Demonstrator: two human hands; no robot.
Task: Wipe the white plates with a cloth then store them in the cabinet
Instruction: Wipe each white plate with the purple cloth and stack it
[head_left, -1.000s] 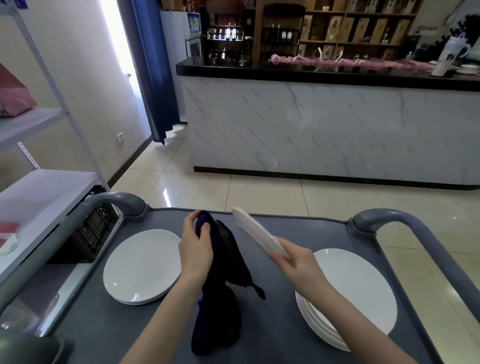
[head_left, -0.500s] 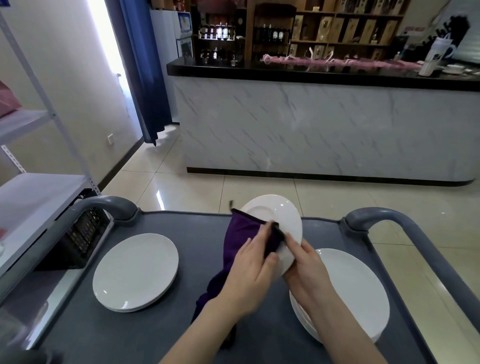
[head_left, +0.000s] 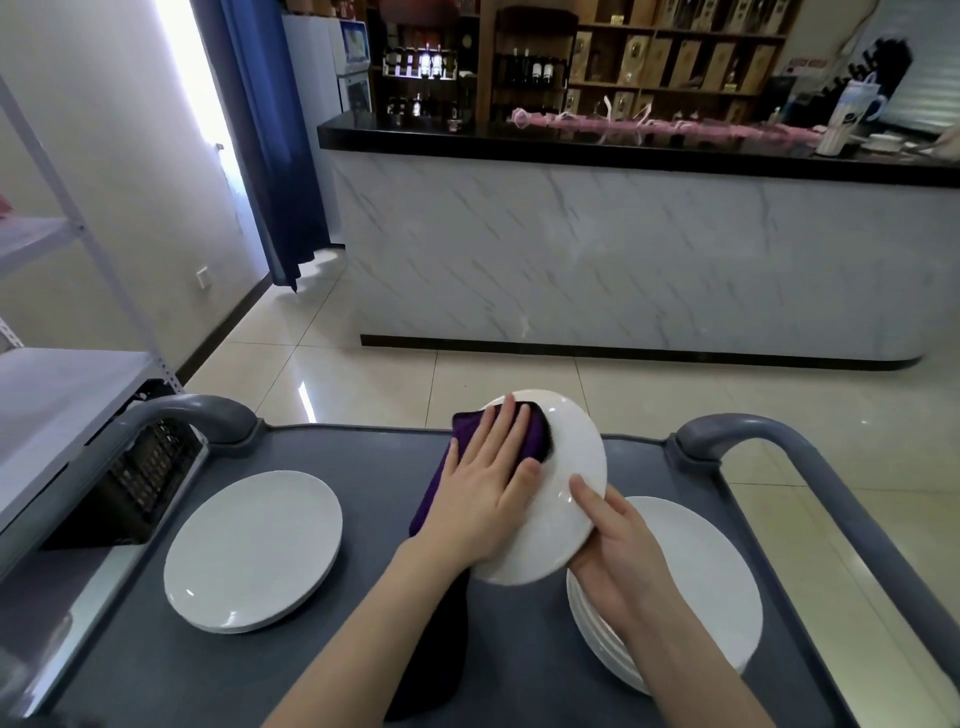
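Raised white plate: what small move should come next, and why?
Probably sweep the left hand with the purple cloth across the raised white plate toward its lower right. The hand presses the cloth flat on the upper left of the face only; the rest is uncovered, and the right hand grips the lower rim.

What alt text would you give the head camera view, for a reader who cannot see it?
Over a grey cart, the left hand presses a purple cloth against a white plate that the right hand holds tilted. More white plates lie on the cart at both sides.
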